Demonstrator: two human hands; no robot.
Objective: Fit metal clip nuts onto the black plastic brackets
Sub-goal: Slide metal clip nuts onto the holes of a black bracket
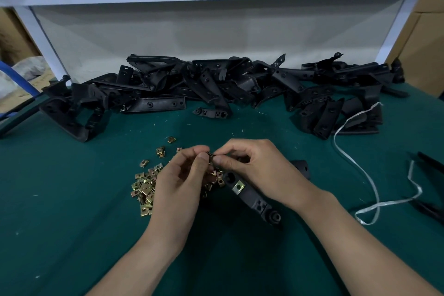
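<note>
The left grip and right grip both pinched one clip nut — near a bracket lying on the green table.

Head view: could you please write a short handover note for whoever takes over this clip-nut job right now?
Hands: left hand and right hand pinch one clip nut between their fingertips, above the mat.
Loose nuts lie piled by the left hand.
A bracket lies under the right hand.
Done: one fitted nut on that bracket.
Left: the held nut, then the bracket heap at the back, with no nuts visible on it.
</note>
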